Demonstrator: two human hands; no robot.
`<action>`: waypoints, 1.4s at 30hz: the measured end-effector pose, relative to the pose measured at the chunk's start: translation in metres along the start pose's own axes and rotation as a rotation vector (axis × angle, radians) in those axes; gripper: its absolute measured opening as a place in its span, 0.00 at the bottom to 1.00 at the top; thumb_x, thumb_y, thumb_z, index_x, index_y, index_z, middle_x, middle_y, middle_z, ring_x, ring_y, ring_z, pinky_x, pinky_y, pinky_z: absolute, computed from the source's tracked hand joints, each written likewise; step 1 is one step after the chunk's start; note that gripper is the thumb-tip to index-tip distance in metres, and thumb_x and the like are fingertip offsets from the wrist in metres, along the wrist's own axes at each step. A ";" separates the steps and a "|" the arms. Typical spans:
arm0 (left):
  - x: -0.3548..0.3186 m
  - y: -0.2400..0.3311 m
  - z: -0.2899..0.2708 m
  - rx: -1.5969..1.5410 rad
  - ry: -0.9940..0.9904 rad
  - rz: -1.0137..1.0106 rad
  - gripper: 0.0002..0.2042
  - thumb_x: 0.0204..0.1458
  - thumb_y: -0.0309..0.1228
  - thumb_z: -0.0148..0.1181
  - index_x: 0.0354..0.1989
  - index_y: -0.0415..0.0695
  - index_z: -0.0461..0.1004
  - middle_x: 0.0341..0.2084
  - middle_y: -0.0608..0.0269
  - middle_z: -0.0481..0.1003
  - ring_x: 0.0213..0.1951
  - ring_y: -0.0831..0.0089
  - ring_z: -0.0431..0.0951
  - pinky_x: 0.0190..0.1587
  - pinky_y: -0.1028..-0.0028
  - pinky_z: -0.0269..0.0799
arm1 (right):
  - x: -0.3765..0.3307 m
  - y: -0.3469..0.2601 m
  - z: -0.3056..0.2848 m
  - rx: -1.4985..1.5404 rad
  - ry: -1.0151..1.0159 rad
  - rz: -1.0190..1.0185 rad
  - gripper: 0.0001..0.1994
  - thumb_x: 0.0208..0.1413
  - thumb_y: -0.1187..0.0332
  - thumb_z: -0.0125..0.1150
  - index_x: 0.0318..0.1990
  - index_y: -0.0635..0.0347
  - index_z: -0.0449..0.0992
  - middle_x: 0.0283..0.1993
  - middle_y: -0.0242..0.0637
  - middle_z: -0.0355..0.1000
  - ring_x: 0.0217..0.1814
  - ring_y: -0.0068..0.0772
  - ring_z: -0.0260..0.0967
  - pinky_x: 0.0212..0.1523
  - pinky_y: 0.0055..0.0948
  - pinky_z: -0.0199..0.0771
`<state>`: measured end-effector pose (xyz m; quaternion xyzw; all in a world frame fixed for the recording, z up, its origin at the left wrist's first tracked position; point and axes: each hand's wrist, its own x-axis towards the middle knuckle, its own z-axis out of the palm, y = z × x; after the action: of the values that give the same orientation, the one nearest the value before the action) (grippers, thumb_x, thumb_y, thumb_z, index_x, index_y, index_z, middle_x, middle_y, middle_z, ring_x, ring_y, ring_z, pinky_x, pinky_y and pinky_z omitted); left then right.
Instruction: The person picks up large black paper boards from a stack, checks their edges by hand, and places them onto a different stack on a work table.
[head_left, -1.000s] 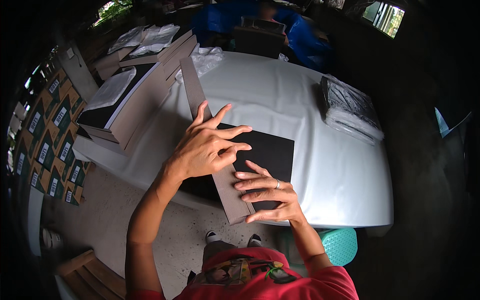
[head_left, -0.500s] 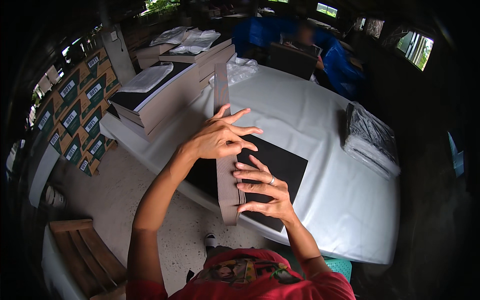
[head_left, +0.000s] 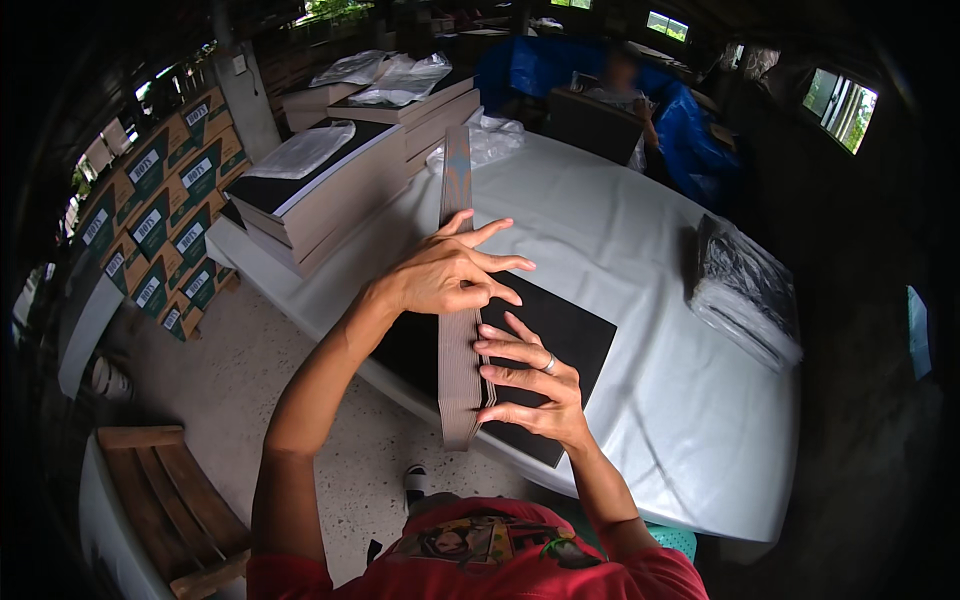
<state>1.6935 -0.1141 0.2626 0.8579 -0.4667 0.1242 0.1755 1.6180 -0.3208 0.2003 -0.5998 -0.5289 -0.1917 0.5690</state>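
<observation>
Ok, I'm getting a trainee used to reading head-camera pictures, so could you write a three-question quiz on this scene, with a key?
1. Which hand reaches across the brown stack?
A) right
B) left
C) neither

2. True or false: the cartons are piled to the right of the white table.

3. Fill in the blank: the right hand wears a ____.

Key:
1. B: the left hand lies over it.
2. False: the cartons are piled to the left of the white table.
3. Ring.
</observation>
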 end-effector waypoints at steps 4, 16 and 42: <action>-0.005 -0.001 -0.004 0.012 0.005 -0.004 0.18 0.37 0.30 0.48 0.35 0.59 0.84 0.56 0.78 0.70 0.69 0.58 0.50 0.64 0.36 0.34 | 0.003 -0.002 0.003 0.029 0.014 0.057 0.23 0.33 0.62 0.76 0.42 0.57 0.80 0.52 0.38 0.73 0.62 0.44 0.66 0.68 0.53 0.48; -0.008 -0.002 -0.004 0.021 0.010 -0.005 0.19 0.38 0.30 0.49 0.36 0.61 0.83 0.56 0.79 0.70 0.69 0.58 0.51 0.64 0.36 0.34 | 0.011 -0.006 0.004 -0.104 0.002 0.016 0.20 0.34 0.66 0.78 0.37 0.60 0.77 0.48 0.44 0.72 0.57 0.51 0.68 0.66 0.55 0.53; -0.010 -0.003 -0.008 -0.008 -0.009 -0.010 0.14 0.56 0.43 0.48 0.39 0.63 0.82 0.58 0.78 0.68 0.69 0.58 0.50 0.66 0.40 0.33 | 0.010 -0.007 0.016 -0.117 0.059 -0.008 0.18 0.31 0.67 0.79 0.31 0.58 0.75 0.46 0.40 0.67 0.57 0.54 0.67 0.63 0.60 0.56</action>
<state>1.6904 -0.1020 0.2652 0.8601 -0.4635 0.1177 0.1776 1.6096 -0.3041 0.2075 -0.6239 -0.5024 -0.2422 0.5474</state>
